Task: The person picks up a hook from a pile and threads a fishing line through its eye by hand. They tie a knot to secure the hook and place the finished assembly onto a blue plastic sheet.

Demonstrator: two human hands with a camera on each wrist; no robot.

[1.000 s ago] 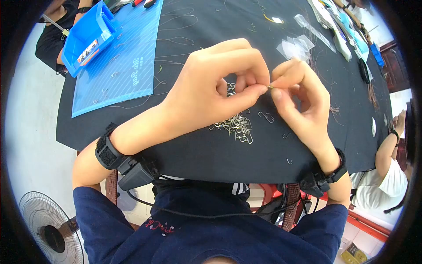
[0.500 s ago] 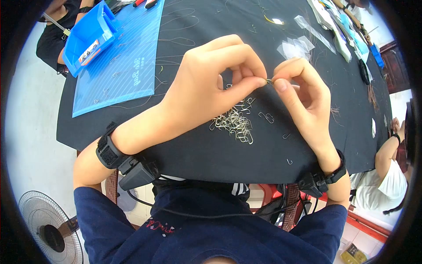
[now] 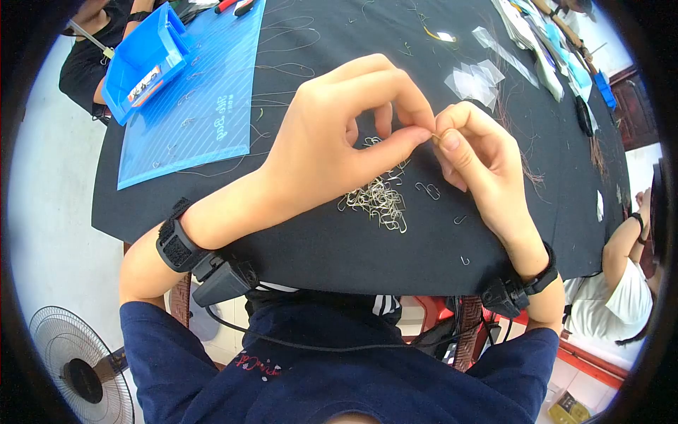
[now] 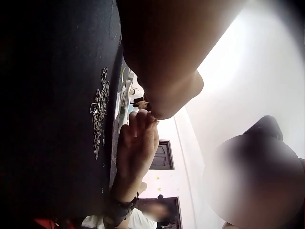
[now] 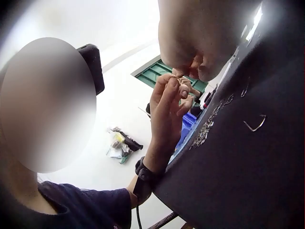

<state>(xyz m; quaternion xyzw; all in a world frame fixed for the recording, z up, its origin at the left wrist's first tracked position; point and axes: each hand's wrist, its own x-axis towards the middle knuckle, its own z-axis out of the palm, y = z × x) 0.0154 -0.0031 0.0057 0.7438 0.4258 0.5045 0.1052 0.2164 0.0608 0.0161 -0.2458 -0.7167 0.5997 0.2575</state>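
Note:
Above the black-covered table, my left hand [image 3: 339, 127] pinches one end of a tiny, thin golden piece [image 3: 436, 136] between thumb and forefinger. My right hand [image 3: 487, 159] pinches its other end, thumb laid over the forefinger. The fingertips of both hands nearly meet and cover most of the piece, so I cannot tell its kind. Below the left hand lies a pile of metal fish hooks [image 3: 380, 203], partly hidden by that hand. Beside the pile are a few loose hooks [image 3: 428, 189]. The right wrist view shows a single hook [image 5: 256, 125] near the pile.
A blue plastic bin [image 3: 145, 63] stands on a blue file bag [image 3: 194, 134] at the left, with thin lines [image 3: 289, 67] trailing from it. Clear plastic pieces [image 3: 475, 81] and reddish-brown strands [image 3: 531, 173] lie beyond the right hand. Another person's arm [image 3: 625, 240] is at the right.
My right hand has shifted slightly lower, its thumb now further over the forefinger and its other fingers extending lower. The left hand stays nearly in place, still pinching. The hooks have not moved.

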